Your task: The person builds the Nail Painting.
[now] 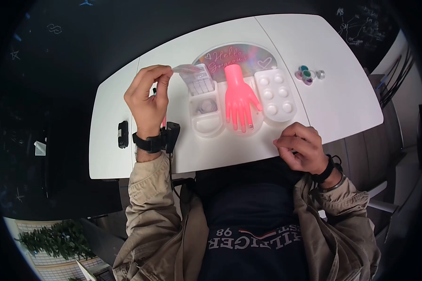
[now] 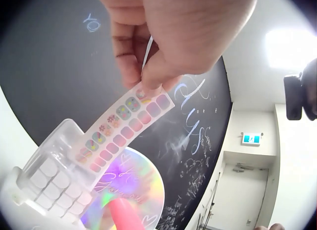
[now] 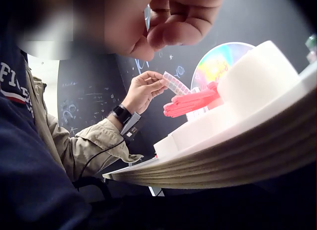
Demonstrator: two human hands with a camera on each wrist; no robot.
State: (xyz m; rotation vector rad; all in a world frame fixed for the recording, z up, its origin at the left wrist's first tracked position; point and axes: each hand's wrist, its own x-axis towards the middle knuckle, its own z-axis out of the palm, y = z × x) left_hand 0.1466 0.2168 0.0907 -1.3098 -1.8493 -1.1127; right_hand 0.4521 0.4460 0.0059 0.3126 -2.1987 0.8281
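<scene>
My left hand (image 1: 147, 96), raised at the left of the white tray (image 1: 208, 125), pinches one end of a nail sticker sheet (image 2: 129, 125) between thumb and fingers. Small patterned and pink nail shapes run in rows along the sheet. Its lower end overlaps the tray's upper-left compartment (image 2: 52, 183). On the tray lies a pink model hand (image 1: 239, 100), fingers towards me, with a small dark spot on one fingertip. By the table's front edge, my right hand (image 1: 302, 147) hangs with loosely curled fingers and nothing visible in them.
A holographic backboard (image 1: 220, 61) rises behind the model hand. The tray's right part (image 1: 275, 96) has round wells. Several small glitter pots (image 1: 306, 75) stand further right on the table (image 1: 333, 103). A black case (image 1: 123, 134) lies at the left.
</scene>
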